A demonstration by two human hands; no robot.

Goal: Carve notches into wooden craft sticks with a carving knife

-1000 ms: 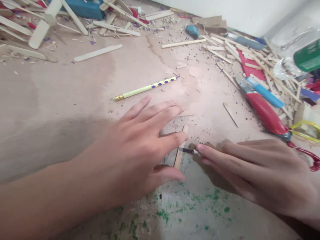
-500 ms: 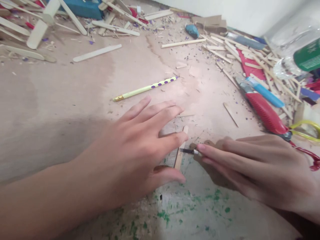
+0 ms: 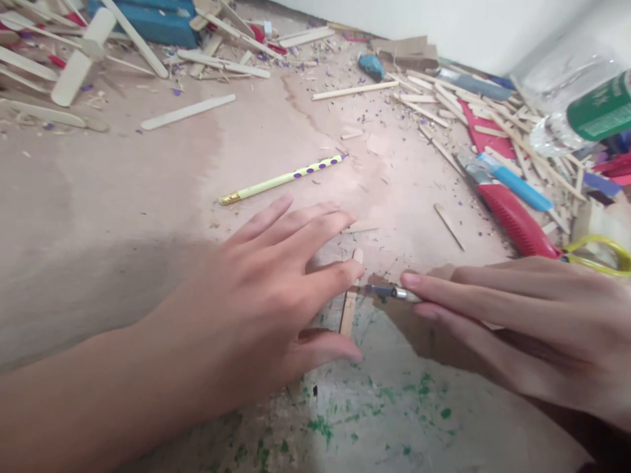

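My left hand [image 3: 266, 295] lies flat on the board with fingers spread, its forefinger and thumb pressing on a short wooden craft stick [image 3: 349, 309]. My right hand [image 3: 513, 328] is closed on a small craft knife [image 3: 389, 291]; its dark blade tip sits just right of the stick, near my left forefinger. A pale yellow pencil with purple dots [image 3: 280, 179] lies on the board beyond my left fingers.
The wooden board [image 3: 123, 197] has green paint flecks near me. Several loose craft sticks [image 3: 187, 112] and shavings lie at the back. At right are red-handled pliers [image 3: 513, 220], a blue-handled tool [image 3: 517, 184], a clear bottle with a green label [image 3: 591, 105] and a yellow loop [image 3: 601, 253].
My right hand has drawn the knife slightly to the right, away from the stick. The view has shifted a little; my left hand stays pressed on the stick.
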